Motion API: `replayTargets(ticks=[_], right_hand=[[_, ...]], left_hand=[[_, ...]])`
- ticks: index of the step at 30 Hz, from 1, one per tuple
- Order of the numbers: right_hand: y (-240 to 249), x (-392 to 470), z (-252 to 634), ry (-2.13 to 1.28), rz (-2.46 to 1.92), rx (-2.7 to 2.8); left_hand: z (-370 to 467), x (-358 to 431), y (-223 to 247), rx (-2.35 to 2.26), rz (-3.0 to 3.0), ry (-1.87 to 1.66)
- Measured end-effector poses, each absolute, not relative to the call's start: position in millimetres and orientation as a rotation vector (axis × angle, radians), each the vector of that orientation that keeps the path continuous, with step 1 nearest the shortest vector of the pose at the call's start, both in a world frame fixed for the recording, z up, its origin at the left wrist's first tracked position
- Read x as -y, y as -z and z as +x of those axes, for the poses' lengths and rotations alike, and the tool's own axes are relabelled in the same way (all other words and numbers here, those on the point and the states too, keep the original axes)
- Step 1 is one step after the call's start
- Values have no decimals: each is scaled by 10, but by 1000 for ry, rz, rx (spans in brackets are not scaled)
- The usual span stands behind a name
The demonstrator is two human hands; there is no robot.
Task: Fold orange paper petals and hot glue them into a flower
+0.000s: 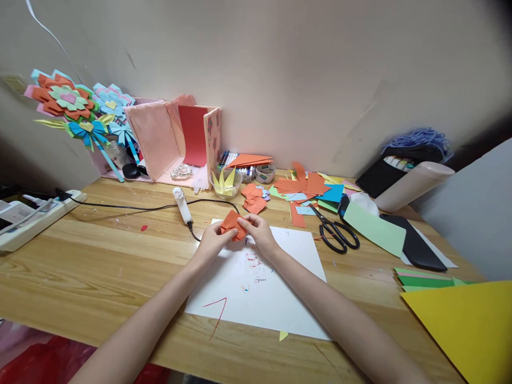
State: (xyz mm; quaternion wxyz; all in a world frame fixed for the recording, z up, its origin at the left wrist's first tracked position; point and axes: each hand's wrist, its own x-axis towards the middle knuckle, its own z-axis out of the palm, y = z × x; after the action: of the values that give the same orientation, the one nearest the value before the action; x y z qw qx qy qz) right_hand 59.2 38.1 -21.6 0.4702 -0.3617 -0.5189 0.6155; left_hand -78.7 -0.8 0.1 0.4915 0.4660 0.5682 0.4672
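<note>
Both hands, left hand [212, 241] and right hand [258, 230], are pinching an orange paper piece [234, 225] at frame center over white sheet [280, 298]; probably light, creasable (grip edges).

Black-handled scissors [338, 234] lie right of the white sheet [280, 288]. Paper flowers [76, 106] stand far left beside a pink box [168, 138]. A glue gun [183, 205] lies near centre, its cord running left to a power strip [36, 213]. Yellow paper [472, 325] lies near right.
</note>
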Motion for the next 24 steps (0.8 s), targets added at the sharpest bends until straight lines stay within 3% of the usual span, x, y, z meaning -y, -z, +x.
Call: replayTargets(ticks=[15,24], right_hand=[[253,-422,611,-1446,-916,1235],[160,-359,687,-892,-885,1452]], left_hand=[[-837,-22,52,-1404,1136,-1146],[-849,-38,11,-1270,950,-1261]])
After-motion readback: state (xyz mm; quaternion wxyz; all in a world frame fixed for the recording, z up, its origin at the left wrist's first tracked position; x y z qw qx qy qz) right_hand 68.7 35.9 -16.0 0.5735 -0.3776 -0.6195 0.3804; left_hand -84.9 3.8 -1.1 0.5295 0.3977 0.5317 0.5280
